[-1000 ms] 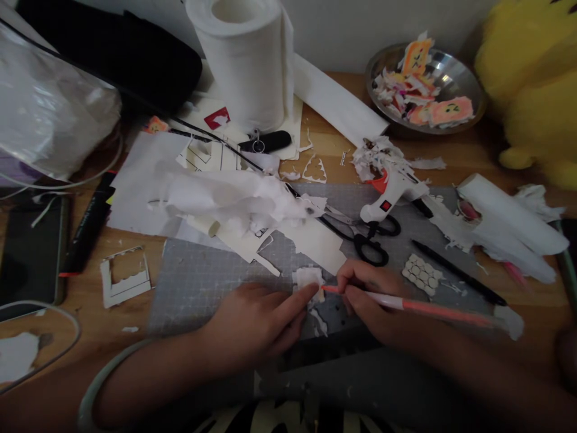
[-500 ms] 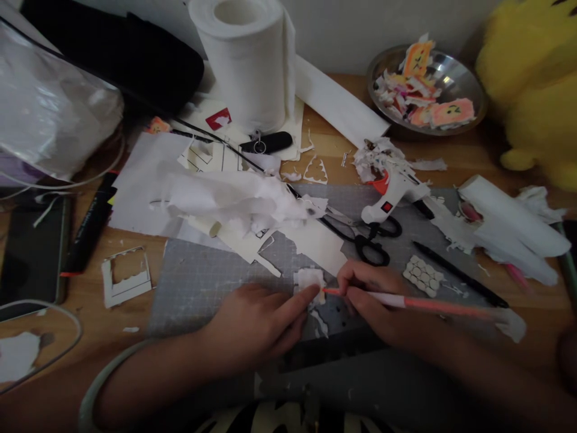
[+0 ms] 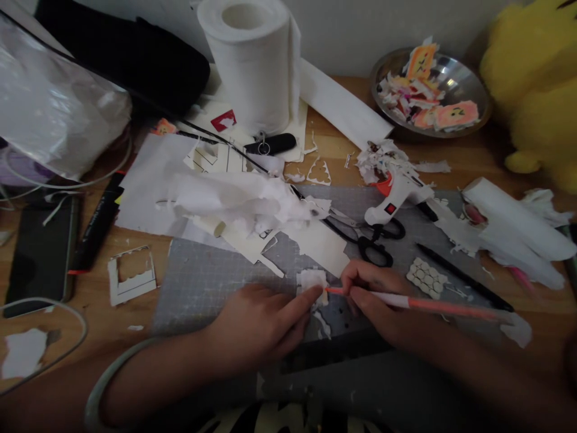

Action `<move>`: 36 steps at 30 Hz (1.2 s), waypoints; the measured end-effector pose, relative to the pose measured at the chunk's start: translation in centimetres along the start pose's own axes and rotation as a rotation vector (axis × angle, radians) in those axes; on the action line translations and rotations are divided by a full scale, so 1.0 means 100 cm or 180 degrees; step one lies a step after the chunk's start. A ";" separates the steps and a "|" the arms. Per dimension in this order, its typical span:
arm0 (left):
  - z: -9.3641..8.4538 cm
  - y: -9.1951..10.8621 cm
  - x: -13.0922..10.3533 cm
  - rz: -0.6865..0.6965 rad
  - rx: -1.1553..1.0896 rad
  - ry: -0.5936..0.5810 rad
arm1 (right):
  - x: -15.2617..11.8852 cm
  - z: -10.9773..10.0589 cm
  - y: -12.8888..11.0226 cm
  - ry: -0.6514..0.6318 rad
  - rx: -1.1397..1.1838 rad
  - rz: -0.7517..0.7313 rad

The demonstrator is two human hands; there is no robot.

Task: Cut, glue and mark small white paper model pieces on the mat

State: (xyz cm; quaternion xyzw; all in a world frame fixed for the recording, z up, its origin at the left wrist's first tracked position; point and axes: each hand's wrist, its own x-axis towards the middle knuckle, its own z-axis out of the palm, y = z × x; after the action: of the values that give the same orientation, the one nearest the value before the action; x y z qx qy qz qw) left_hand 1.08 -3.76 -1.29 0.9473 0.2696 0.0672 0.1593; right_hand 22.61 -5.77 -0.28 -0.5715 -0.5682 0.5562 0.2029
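A small white paper piece (image 3: 313, 278) lies on the grey cutting mat (image 3: 193, 270), with an orange-tinted patch at its right edge. The index fingertip of my left hand (image 3: 265, 316) presses it down; the other fingers are curled under, and the thumb is hidden. My right hand (image 3: 376, 294) is closed around an orange felt-tip pen (image 3: 433, 305), whose tip touches the paper's right edge by my left fingertip. Torn scraps (image 3: 323, 325) lie just below the paper. To the right is a white piece with round shapes (image 3: 426, 276), next to a black pen (image 3: 464, 276).
Black-handled scissors (image 3: 376, 249), a white glue gun (image 3: 392, 198) and crumpled paper (image 3: 234, 195) lie beyond my hands. Farther back stand a paper roll (image 3: 256, 78) and a metal bowl (image 3: 469, 78) of coloured paper pieces. A phone (image 3: 40, 258) and black marker (image 3: 97, 225) lie left.
The whole scene has shifted slightly right in view as my head moved. My hands, the pen and the paper piece keep nearly the same positions relative to each other.
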 end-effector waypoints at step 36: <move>0.000 0.000 0.001 0.0000 0.0007 -0.0044 | 0.001 0.003 -0.003 0.0114 0.0267 0.0072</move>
State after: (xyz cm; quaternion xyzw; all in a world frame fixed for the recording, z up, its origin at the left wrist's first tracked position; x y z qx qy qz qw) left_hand 1.13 -3.72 -1.25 0.9479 0.2686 0.0605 0.1601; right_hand 22.26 -5.74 -0.14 -0.5787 -0.5342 0.5715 0.2305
